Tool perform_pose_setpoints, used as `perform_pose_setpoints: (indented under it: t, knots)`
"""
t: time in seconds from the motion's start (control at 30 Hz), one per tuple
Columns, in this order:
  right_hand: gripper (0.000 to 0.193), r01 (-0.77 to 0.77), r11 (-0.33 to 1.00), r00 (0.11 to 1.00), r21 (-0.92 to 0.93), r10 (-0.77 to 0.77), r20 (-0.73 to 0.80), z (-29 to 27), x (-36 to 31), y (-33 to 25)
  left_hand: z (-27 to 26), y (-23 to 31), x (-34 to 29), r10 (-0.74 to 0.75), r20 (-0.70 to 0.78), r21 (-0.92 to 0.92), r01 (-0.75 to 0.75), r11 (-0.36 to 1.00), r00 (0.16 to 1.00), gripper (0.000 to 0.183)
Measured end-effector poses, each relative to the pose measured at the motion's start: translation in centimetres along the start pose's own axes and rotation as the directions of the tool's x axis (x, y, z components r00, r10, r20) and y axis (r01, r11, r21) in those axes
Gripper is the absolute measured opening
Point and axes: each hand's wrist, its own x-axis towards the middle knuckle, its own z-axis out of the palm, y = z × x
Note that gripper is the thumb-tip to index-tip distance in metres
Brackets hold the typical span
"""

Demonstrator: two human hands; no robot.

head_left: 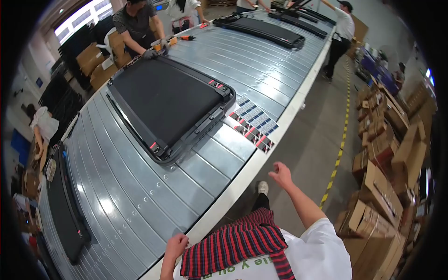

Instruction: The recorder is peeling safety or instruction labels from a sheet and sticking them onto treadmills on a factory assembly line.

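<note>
My left hand [177, 245] is beside the pale edge of the long metal-topped table [224, 198], its fingers curled in and nothing visible in them. Out over the floor to the right of that edge, my right hand [281, 175] hangs with thumb and fingers apart, holding nothing. Closest to it on the table are a sheet of blue-and-white labels [255, 114] and a strip of red-and-black labels [252, 134]. Just left of these lies a large black framed panel [170, 100] with red-marked corners. Neither hand touches it.
Across the table a gloved person [137, 28] works at the panel's far edge, near an orange tool [188, 38]. More black panels [261, 30] lie farther along. Another person [343, 32] stands at the far right. Cardboard boxes [382, 191] pile up beyond the yellow-black floor line [339, 156].
</note>
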Motion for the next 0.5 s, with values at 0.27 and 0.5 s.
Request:
perform_pose_setpoints:
  t: [0.27, 0.5]
  knots:
    - [0.061, 0.321, 0.905, 0.898, -0.279, -0.384, -0.214, -8.0, 22.0, -4.6, 1.1, 23.7, 14.6, -0.010, -0.104, -0.727, -0.069, 0.684, 0.994, 0.028]
    - [0.067, 0.291, 0.931, 0.952, -0.219, -0.305, -0.031, -8.3, 25.7, -4.8, 4.0, 31.6, 28.8, -0.046, -0.129, -0.744, -0.066, 0.665, 0.991, 0.043]
